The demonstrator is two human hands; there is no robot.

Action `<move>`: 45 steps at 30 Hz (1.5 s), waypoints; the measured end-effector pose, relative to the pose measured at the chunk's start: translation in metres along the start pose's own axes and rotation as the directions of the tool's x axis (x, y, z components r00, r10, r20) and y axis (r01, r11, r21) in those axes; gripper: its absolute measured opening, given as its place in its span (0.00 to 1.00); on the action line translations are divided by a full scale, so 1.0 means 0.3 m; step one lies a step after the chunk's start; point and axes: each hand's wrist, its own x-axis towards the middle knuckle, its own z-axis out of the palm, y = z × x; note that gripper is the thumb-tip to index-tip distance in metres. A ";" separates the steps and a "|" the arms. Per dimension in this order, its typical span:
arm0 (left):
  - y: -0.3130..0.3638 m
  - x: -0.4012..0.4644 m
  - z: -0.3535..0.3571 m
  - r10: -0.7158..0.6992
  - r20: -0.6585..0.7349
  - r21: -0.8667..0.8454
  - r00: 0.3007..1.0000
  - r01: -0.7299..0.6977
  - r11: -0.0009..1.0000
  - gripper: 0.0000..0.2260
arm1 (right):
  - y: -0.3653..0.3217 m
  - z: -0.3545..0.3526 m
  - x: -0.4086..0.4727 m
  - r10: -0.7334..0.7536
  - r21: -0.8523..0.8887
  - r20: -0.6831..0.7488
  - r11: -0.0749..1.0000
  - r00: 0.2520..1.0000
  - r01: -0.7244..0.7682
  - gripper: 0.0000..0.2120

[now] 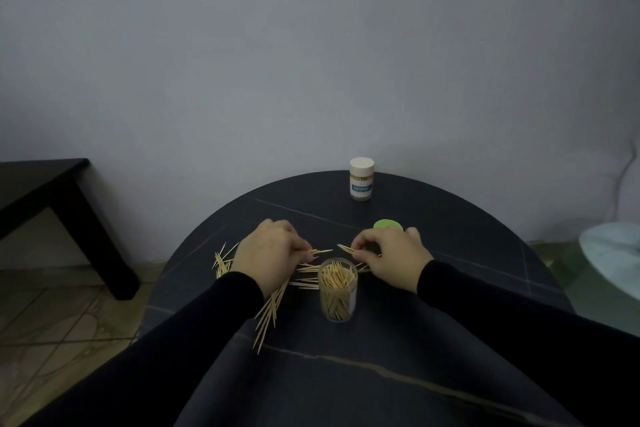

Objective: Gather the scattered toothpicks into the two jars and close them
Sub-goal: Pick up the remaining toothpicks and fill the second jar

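A round dark table [450, 253] with thin pale lines running across its top stands close against a plain grey-white wall [311, 45]. To the left of the round table, also against the wall, sits a low black side table [41, 191] with a thick square leg planted on the floor. The floor [52, 329] left of the round table is laid with worn beige tiles. To the right of the round table a pale bluish round object [613, 253] shows at the edge, too blurred to identify.
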 end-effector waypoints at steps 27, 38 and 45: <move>0.043 -0.020 -0.075 -0.250 -0.025 -0.767 0.968 0.142 0.626 0.05 | -0.072 -0.052 -0.074 -0.144 0.561 -0.106 0.808 0.984 0.179 0.03; 0.134 -0.076 -0.090 -0.191 0.071 -0.939 0.979 0.130 0.318 0.07 | -0.073 -0.022 -0.105 -0.224 0.391 -0.019 0.895 0.974 0.214 0.06; 0.142 -0.090 -0.037 -0.103 0.052 -0.884 0.993 0.093 0.458 0.05 | -0.026 -0.007 -0.109 -0.203 0.326 -0.119 0.917 0.972 0.231 0.07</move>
